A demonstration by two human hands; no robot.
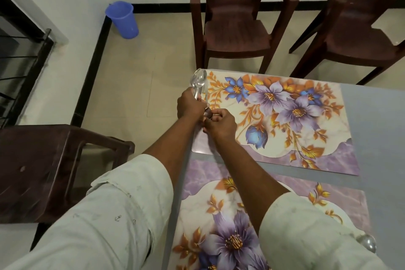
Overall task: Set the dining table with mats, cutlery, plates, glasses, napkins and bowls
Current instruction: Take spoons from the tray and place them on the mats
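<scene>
Two floral mats lie on the grey table (372, 116) — the far mat (285, 116) in front of me, the near mat (219, 226) under my forearms. My left hand (190, 104) grips a bundle of spoons (198, 82), bowls up, fingers wrapped round the handles, right at the far mat's left edge. My right hand (219, 124) pinches something small and shiny at the bundle's lower end — likely one handle, though I can't tell for sure. To do this well, I reckon I should draw a single piece free without loosening the rest, then lay it straight beside the mat. Another spoon (367, 243) sits by the near mat's right side.
</scene>
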